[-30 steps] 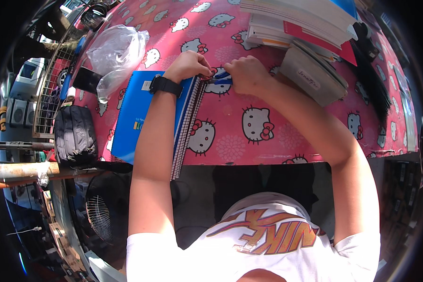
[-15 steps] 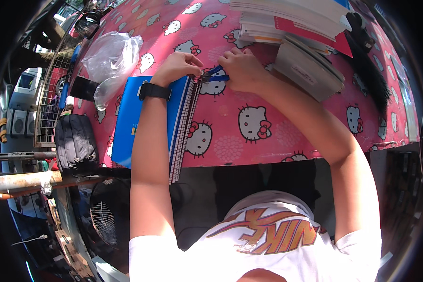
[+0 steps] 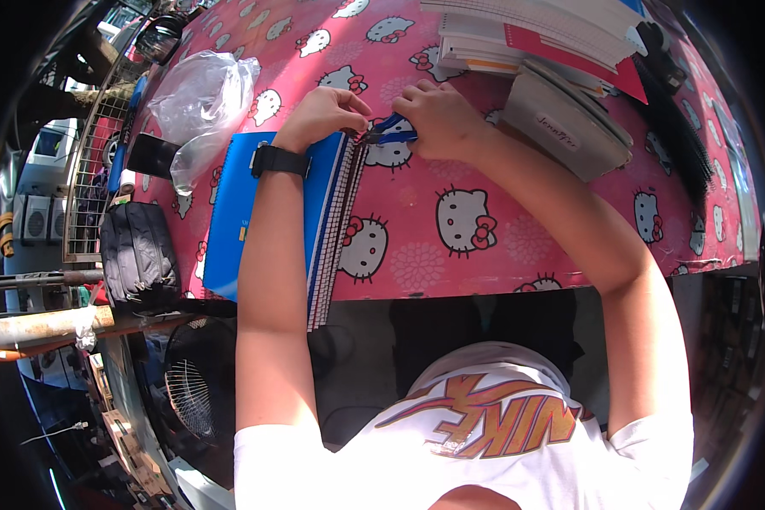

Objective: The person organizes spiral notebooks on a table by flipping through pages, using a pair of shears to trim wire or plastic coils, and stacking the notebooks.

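- Through the head camera I see the blue notebook (image 3: 226, 204) lying on the pink patterned tablecloth (image 3: 412, 204), left of the middle, its near right corner jutting past the table's front edge; a checkered strip runs down its right side.
- My view puts the left hand (image 3: 316, 119) at the notebook's far right corner, fingers bent, thumb and forefinger brought close together at the end of the binding; I cannot tell whether they pinch anything.
- The left forearm, with a black watch (image 3: 280, 160) at the wrist, crosses over the blue cover.
- I see the right hand (image 3: 442, 121) curled around the blue-handled pliers (image 3: 393, 134), a firm-looking wrap with the handles spread a little apart.
- The pliers' tip points left and sits right at that same corner, just beside the left fingertips; it is too small for me to say what its jaws grip.
- To the left I have a clear plastic bag (image 3: 200, 98), a dark flat phone-like object (image 3: 153, 155) and a black zipped pouch (image 3: 140, 255).
- To the right lie a grey case (image 3: 565, 123), a stack of papers (image 3: 476, 51) and a black brush (image 3: 676, 136).
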The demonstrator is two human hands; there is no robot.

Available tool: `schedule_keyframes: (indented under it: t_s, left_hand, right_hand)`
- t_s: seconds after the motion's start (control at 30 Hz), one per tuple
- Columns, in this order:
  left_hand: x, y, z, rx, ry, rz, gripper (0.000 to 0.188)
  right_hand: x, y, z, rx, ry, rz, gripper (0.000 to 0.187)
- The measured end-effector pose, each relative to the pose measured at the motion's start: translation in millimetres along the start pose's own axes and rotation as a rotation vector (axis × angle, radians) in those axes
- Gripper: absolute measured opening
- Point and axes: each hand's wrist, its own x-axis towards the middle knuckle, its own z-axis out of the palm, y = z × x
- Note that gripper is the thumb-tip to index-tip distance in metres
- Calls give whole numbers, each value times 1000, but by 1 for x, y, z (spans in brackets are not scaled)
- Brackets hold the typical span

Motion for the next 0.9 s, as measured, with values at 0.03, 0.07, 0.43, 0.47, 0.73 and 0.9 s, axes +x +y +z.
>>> schedule_keyframes:
  t_s: [0.03,0.07,0.43,0.47,0.73,0.9]
  left_hand:
    - [0,2,1,0,1,3,22]
    - [1,3,2,10,-5,17,22]
    - [1,3,1,-17,11,28,26]
    - [1,3,1,-16,7,10,27]
    - [4,-5,1,33,6,25,27]
    - [-4,6,-3,-104,-17,-11,26]
  right_hand:
    - [0,0,-1,0,-3,7,45]
    - [0,0,-2,0,-6,15,45]
    - [2,1,0,35,-50,0,33]
    - [3,1,0,84,-74,19,25]
    - [5,1,-3,92,-104,33,20]
    - [-5,12,-2,-4,71,2,30]
